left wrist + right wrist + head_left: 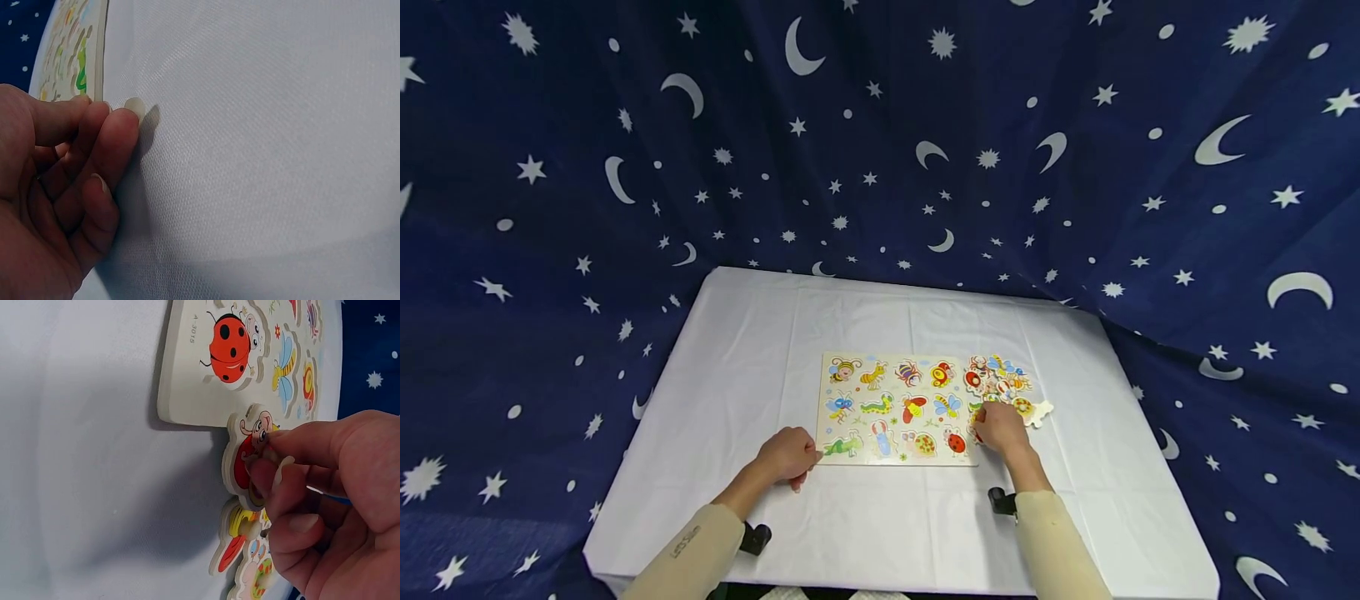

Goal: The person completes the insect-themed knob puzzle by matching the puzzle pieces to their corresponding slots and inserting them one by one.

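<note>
A wooden insect puzzle board (865,460) lies on the white-covered table, with colourful bugs printed in its recesses. At its near left corner my left hand (792,457) pinches the board's edge, thumb on top and the other fingers curled beside it. In the right wrist view, my right hand (344,494) pinches a red insect puzzle piece (240,464) with a smiling face and antennae. That piece is right beside the board's corner, close to the printed ladybug (229,350). My fingers cover part of it.
Loose puzzle pieces (1000,375) lie heaped along the board's right side, some overlapping. A pale-backed piece (1041,411) lies at the heap's outer edge. White cloth (760,333) covers the table, and a dark blue star-and-moon curtain (880,125) hangs behind and at both sides.
</note>
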Available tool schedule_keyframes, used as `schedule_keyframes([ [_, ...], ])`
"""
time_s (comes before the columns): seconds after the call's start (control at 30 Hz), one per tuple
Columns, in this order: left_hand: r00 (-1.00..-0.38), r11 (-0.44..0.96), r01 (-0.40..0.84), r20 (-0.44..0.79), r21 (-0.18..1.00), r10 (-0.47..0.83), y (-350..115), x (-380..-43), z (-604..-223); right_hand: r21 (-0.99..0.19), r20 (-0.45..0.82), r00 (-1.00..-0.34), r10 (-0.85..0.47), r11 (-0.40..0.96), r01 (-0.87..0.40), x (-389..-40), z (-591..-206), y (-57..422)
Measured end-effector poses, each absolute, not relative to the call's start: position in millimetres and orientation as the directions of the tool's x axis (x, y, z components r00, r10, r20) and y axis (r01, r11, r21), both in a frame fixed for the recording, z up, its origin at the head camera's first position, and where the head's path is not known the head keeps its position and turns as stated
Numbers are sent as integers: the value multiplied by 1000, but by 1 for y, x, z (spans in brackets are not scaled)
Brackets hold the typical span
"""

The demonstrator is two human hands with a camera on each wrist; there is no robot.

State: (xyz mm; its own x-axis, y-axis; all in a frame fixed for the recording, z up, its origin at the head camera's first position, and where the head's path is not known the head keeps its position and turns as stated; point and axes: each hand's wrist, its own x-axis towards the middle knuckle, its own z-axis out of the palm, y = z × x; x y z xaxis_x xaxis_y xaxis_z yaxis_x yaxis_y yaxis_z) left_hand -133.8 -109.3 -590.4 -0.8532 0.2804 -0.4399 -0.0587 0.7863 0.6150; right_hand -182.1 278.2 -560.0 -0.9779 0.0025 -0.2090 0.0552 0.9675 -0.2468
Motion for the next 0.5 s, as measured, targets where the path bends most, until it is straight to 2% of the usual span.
schedule_keyframes([
  [0.5,-859,789,-31,-420,614,293,-109,-132,-587,-344,-63,-998,-9,939,14,-187,-562,267],
])
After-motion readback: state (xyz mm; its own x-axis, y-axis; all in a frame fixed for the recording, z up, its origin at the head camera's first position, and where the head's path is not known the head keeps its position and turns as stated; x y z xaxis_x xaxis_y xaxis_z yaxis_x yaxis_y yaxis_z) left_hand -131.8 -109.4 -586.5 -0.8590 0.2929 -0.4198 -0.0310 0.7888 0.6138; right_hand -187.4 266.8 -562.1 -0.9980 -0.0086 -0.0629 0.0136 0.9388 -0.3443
